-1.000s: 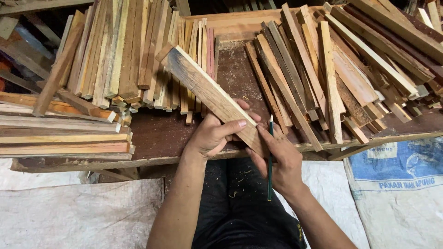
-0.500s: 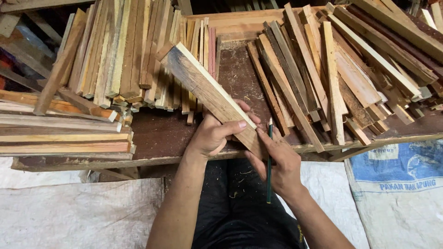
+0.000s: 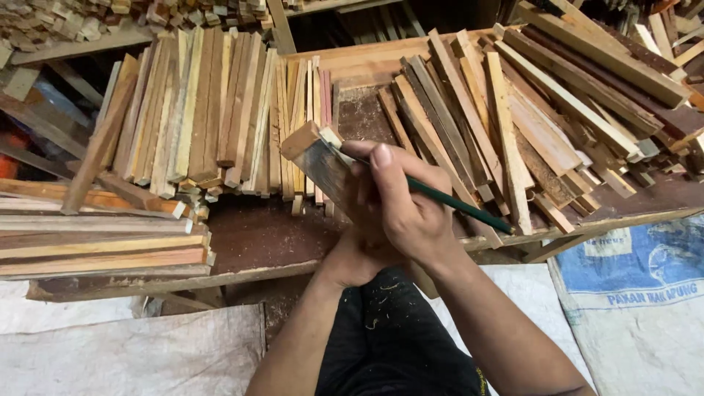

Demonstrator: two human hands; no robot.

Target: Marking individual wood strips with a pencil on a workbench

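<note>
Rough, dust-strewn boards make up the counter (image 3: 257, 242), which is crowded with cut timber: a broad fan of wooden slats (image 3: 198, 110) stands on the left above a flat stack of planks (image 3: 103, 246), and a looser heap of strips (image 3: 557, 117) lies on the right. Below the counter, a blue printed sack (image 3: 638, 271) and pale sheeting (image 3: 125, 352) cover the floor. At the middle, a wooden slat (image 3: 323, 165) is tilted up and away, its lower end clenched in the left hand (image 3: 352, 260), mostly hidden behind the right. The right hand (image 3: 403, 209) has its grip closed on a green pencil (image 3: 447, 199), whose tip meets the slat's upper end.
</note>
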